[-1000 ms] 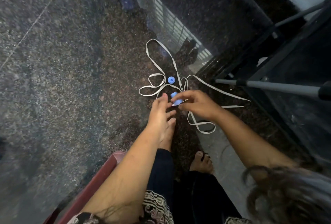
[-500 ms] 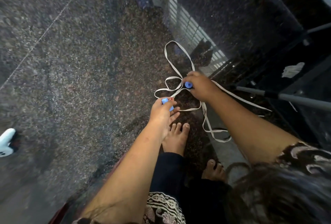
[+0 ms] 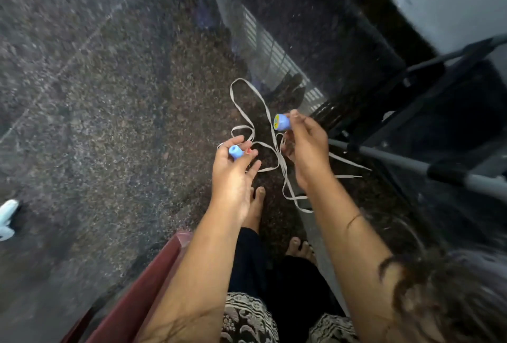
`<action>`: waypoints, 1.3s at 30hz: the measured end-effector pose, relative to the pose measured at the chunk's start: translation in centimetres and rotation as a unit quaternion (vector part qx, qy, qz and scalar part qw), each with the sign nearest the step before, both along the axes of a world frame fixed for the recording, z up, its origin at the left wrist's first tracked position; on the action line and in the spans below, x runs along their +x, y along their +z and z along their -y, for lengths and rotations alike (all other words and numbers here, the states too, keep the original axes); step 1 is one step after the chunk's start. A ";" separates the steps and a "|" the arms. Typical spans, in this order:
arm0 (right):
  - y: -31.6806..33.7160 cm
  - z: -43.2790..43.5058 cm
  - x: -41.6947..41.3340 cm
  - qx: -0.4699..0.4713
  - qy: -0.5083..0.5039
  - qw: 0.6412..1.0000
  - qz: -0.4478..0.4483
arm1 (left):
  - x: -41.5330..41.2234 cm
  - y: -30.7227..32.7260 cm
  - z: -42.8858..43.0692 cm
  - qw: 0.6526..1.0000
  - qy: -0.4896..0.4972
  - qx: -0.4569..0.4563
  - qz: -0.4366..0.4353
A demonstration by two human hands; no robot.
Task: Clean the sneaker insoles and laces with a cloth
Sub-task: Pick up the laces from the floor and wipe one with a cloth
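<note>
Your left hand (image 3: 233, 175) is covering most of the small blue piece (image 3: 236, 151) it's pinching; the red speck (image 3: 248, 151) beside it is reading too small to identify. Your right hand (image 3: 304, 148) is hiding the back of the blue cap (image 3: 282, 122), and the print on its face is coming out too small to read. The laces (image 3: 247, 90) are passing behind both hands. The left edge is cutting off a pale blue object (image 3: 6, 219). The right edge is cutting the metal pole (image 3: 384, 156). Your left hand is also hiding part of one bare foot (image 3: 256, 207).

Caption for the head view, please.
Left hand holds a blue tube, right hand a blue cap, above floor-strewn laces.
</note>
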State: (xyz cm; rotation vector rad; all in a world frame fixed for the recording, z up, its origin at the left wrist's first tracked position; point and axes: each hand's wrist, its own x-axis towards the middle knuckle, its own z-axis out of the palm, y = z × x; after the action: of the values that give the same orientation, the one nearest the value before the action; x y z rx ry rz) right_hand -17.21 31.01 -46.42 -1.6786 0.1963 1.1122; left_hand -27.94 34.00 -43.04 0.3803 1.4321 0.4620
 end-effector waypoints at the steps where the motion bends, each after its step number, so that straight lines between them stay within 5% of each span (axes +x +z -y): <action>1: 2.8 -0.3 -0.2 0.028 -0.036 0.998 -0.046 | 0.5 2.1 -0.2 1.000 0.013 0.016 0.017; 7: 17.5 -1.9 0.3 0.217 -0.135 0.935 -0.246 | 2.6 14.1 -3.2 0.987 0.056 0.104 0.105; 14: 31.2 -2.0 4.3 0.270 -0.211 0.903 -0.259 | 6.6 27.1 -5.1 0.977 -0.026 0.178 0.111; 20: 38.9 1.3 7.4 0.334 -0.273 0.865 -0.256 | 11.4 35.2 -2.8 0.972 -0.040 0.131 0.193; 25: 43.7 6.1 9.6 0.339 -0.320 0.863 -0.193 | 16.0 40.4 1.5 0.963 -0.104 0.033 0.248; 33: 46.7 17.0 12.8 0.369 -0.442 0.812 -0.099 | 21.8 43.3 9.7 0.934 -0.243 -0.053 0.257; 39: 49.0 27.6 13.6 0.325 -0.537 0.778 0.034 | 24.5 45.2 19.0 0.870 -0.409 -0.025 0.273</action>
State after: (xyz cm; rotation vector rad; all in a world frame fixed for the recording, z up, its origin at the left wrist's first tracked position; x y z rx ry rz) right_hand -3.57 3.46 2.55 -0.7178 0.5630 0.1667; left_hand -3.40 14.97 2.20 0.7043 0.6290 -0.1651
